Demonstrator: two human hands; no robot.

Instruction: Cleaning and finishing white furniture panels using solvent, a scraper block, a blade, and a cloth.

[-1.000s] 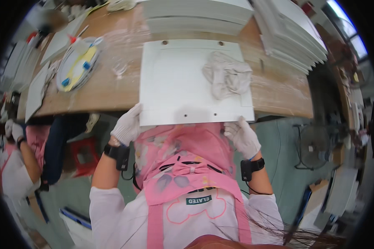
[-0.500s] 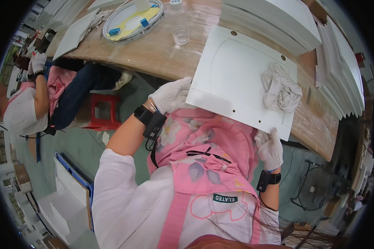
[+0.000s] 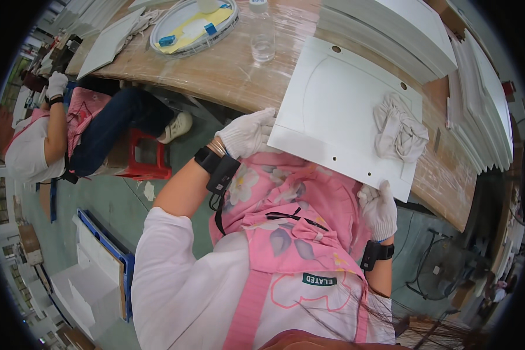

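Note:
A white rectangular panel [image 3: 332, 116] with small holes and a faint curved line lies on the table, its near edge jutting out over my lap. My left hand [image 3: 245, 135], in a white knit glove, is at the panel's near left corner, with its fingers fairly straight against the side edge and the thumb partly hidden. At the near right corner my gloved right hand [image 3: 379, 211] grips the edge, thumb up and fingers curled. A crumpled whitish cloth [image 3: 398, 129] rests on the panel's right part.
Stacked white panels [image 3: 391, 35] stand behind, and more lean at the right [image 3: 478, 99]. A clear bottle [image 3: 262, 44] and a round tray [image 3: 234, 23] with blue pieces are on the table [image 3: 181, 76]. A co-worker [image 3: 41, 140] sits left by a red stool [image 3: 149, 157]. A fan [image 3: 440, 265] stands lower right.
The whole view has shifted slightly, so the table and panel sit a little further right and lower. Both hands keep their places at the panel's corners. The co-worker's hand has moved slightly.

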